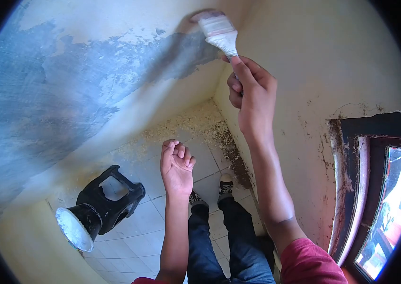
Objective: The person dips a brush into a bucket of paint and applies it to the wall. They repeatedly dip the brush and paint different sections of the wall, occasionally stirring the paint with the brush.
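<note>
My right hand is raised and wrapped round the handle of a wide paintbrush. White paint coats the brush, and its bristles meet the upper wall near the corner. That wall is patchy, with bluish-grey areas and pale ones. Lower down, my left hand hangs over the floor, palm up, fingers loosely curled and holding nothing. Left of it, a dark bucket with white paint at its top rests on a black plastic stool.
A dark-framed window is set in the cream side wall to my right. Flakes and dirt lie along the wall's foot on the tiled floor. My shoes stand close to that wall.
</note>
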Available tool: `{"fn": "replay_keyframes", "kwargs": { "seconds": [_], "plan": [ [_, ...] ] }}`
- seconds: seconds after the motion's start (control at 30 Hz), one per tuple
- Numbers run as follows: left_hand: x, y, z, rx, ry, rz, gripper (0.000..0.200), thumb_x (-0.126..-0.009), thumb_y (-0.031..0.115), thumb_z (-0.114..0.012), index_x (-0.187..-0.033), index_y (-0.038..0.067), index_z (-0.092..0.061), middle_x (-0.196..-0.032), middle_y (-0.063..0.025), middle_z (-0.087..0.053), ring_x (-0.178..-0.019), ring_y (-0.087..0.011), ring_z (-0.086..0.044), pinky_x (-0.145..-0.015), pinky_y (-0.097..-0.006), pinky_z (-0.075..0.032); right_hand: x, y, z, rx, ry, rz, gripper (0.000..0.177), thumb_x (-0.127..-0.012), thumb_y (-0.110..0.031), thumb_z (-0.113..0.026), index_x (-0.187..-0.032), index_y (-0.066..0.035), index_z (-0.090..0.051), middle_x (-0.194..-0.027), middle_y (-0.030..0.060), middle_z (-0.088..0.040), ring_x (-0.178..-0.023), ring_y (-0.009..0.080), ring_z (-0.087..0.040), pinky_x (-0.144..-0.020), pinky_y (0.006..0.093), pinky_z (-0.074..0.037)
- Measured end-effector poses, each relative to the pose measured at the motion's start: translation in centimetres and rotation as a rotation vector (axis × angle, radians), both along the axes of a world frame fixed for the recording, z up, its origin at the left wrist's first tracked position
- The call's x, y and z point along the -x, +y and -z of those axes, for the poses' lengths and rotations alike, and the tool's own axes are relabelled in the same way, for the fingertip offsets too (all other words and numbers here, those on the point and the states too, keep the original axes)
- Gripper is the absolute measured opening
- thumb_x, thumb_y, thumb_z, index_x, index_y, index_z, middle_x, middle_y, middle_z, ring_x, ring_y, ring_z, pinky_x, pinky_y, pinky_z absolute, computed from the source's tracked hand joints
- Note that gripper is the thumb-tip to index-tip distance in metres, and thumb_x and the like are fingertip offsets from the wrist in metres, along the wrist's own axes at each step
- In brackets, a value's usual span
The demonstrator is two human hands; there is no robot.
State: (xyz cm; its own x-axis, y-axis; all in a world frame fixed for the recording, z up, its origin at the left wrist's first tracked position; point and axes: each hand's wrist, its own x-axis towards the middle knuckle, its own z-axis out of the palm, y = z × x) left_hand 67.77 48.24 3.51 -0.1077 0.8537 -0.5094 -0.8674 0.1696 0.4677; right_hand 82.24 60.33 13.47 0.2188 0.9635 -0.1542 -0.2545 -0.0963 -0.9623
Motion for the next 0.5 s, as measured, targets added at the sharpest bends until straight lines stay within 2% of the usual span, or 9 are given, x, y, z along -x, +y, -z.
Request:
{"fn": "replay_keyframes", "kwargs": {
  "seconds": [0.13,0.27,0.47,0.5],
  "plan": [
    [0.0,-0.2,0.4,0.013,0.008,0.002,0.009,-0.095,0.021,-0.054,-0.093,0.012,-0.055,-0.072,0.0027,-0.044,-0.059,-0.0090,-0.038,-0.052,-0.0239,-0.033,0.8,-1.1,2.7,0.013,0.099,0.036,0.028,-0.097,-0.021,-0.055,-0.106,0.004,-0.064,-0.061,-0.0054,-0.037,-0.048,0.0009,-0.026,-0.042,0.0201,-0.017],
    [0.2,-0.2,1.3,0.029,0.015,-0.002,0.009,-0.095,0.021,-0.054,-0.093,0.012,-0.055,-0.071,0.0029,-0.043,-0.058,-0.0091,-0.038,-0.052,-0.0241,-0.033,1.9,0.7,10.5,0.039,0.090,0.017,0.024,-0.096,-0.020,-0.056,-0.101,0.001,-0.065,-0.060,-0.0046,-0.042,-0.050,0.0015,-0.033,-0.044,0.0212,-0.025],
    [0.6,-0.3,2.6,0.050,0.024,-0.018,0.009,-0.095,0.021,-0.055,-0.092,0.013,-0.054,-0.071,0.0029,-0.043,-0.059,-0.0092,-0.038,-0.053,-0.0244,-0.032,2.4,1.9,21.8,0.002,-0.094,0.072,0.024,-0.096,-0.020,-0.057,-0.100,0.002,-0.065,-0.062,-0.0045,-0.039,-0.058,0.0032,-0.035,-0.051,0.0237,-0.030],
    [0.5,-0.3,2.7,0.062,0.024,-0.021,0.009,-0.095,0.021,-0.055,-0.092,0.013,-0.054,-0.071,0.0029,-0.043,-0.059,-0.0092,-0.038,-0.053,-0.0244,-0.032,2.0,1.7,23.1,0.057,-0.223,0.044,0.024,-0.096,-0.020,-0.057,-0.101,0.002,-0.065,-0.061,-0.0014,-0.044,-0.056,0.0072,-0.041,-0.052,0.0270,-0.034]
  ]
}}
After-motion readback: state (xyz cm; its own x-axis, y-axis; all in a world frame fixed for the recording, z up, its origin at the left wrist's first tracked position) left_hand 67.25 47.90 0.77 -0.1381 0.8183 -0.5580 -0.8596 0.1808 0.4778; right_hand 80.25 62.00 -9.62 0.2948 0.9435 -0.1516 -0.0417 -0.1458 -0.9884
